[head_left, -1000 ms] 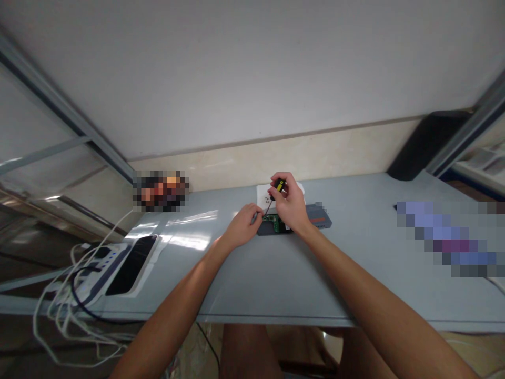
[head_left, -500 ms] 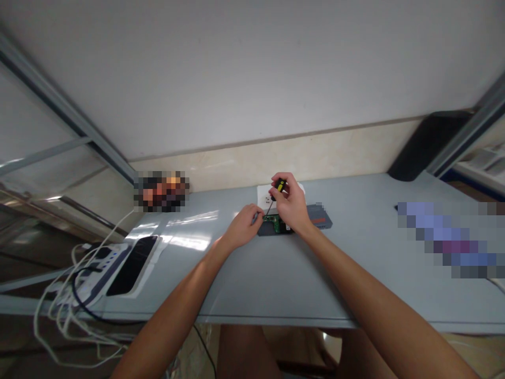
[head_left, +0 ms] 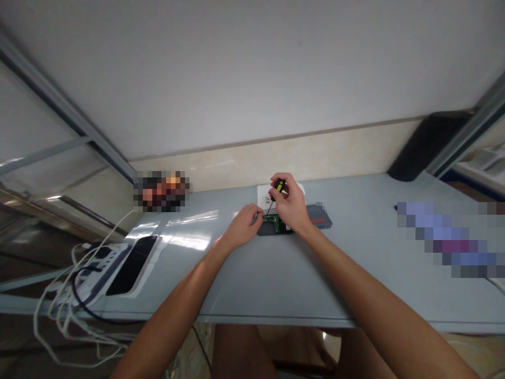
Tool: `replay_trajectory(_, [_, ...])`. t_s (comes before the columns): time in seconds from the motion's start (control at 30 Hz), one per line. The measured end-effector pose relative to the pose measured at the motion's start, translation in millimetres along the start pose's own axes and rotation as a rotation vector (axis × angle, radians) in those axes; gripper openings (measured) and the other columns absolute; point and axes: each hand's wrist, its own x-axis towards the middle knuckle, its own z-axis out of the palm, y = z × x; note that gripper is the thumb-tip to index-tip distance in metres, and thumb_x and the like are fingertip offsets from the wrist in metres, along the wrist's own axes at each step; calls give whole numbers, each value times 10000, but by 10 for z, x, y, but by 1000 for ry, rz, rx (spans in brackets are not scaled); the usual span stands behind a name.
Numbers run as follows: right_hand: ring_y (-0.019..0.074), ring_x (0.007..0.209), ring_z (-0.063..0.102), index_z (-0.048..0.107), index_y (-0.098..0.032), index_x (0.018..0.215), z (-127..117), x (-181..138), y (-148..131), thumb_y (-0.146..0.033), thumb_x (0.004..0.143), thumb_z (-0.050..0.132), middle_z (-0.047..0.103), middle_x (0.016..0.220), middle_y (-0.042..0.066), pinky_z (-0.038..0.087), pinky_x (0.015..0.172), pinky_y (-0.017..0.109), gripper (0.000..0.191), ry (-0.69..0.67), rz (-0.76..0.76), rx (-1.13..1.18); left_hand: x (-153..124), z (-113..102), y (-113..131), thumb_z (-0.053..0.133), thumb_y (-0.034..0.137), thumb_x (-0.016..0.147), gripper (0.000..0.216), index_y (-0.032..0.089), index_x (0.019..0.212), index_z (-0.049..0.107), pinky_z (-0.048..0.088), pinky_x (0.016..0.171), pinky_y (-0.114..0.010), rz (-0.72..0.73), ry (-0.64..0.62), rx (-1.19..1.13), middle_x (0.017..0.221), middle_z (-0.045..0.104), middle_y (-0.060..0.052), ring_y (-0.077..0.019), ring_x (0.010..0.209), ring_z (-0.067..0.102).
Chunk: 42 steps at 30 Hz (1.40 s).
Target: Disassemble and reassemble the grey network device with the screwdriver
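Note:
My right hand (head_left: pixel 292 205) is closed around a small screwdriver (head_left: pixel 278 186) with a black and yellow handle, held upright, its thin shaft pointing down at a green circuit board (head_left: pixel 273 223). The board lies in a dark grey case (head_left: pixel 266 230) on the grey table (head_left: pixel 276 273). My left hand (head_left: pixel 242 227) rests curled at the case's left end, fingertips pinched against its edge. A grey case part with an orange stripe (head_left: pixel 320 215) lies just right of my right hand. A white card (head_left: pixel 263 195) sits behind the screwdriver.
A black phone (head_left: pixel 132 258) lies on a white sheet at the left, beside a white power strip (head_left: pixel 97 268) with tangled cables hanging off the table's left edge. A black object (head_left: pixel 424 145) leans at the back right. Blurred patches sit at the back left and right.
Almost nothing differs. My right hand's fingers have shifted slightly on the screwdriver handle; both hands stay over the case.

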Motion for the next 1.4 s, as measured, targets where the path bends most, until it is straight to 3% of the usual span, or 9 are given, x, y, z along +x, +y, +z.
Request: replay_trajectory(1.4, [174, 947, 660, 638, -262, 1182, 26, -15, -31, -212, 916, 650, 653, 1069, 33, 577, 738, 290, 271, -17, 20, 84, -3, -6, 22, 511, 236, 1077, 161, 208, 1019, 659, 521, 943, -388, -6, 3, -3, 1013, 696, -69, -244, 1005, 653])
